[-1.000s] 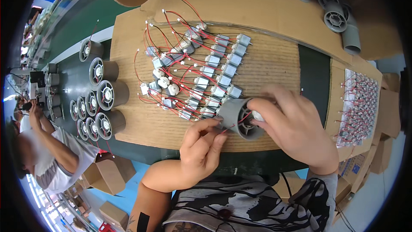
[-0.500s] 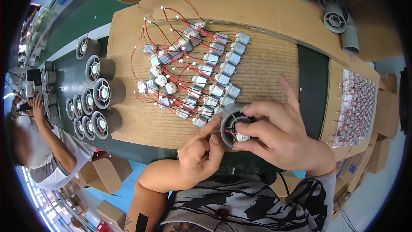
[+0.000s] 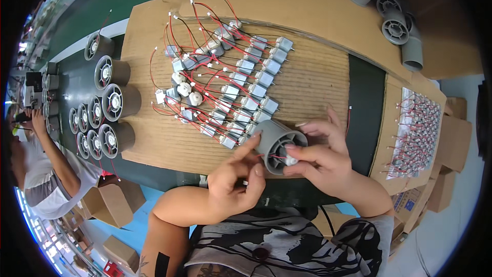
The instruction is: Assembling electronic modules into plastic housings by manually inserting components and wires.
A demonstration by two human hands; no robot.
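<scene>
Near the board's front edge, a grey cylindrical housing [image 3: 275, 132] lies tilted, its open, spoked end facing my right hand. My right hand [image 3: 328, 156] pinches a small motor [image 3: 291, 160] by its white end cap at that opening, between thumb and index finger. Red wire [image 3: 277, 156] runs from the motor across the opening to my left hand [image 3: 236, 177]. My left fingers are curled around the wires, with a white connector [image 3: 245, 183] showing by the palm. The left index fingertip touches the housing's side. The motor's body is hidden inside the housing.
Several motors [image 3: 264, 79] with red and black wires lie in rows on a cardboard sheet [image 3: 312, 82]. Grey housings [image 3: 120, 102] stand at left, others [image 3: 394, 31] at upper right. More motors [image 3: 415, 133] fill a board at right. Another person [image 3: 61, 174] works at far left.
The housing has turned, showing more of its side, and its opening faces further right. My right hand has shifted with the motor. The whole view has moved slightly.
</scene>
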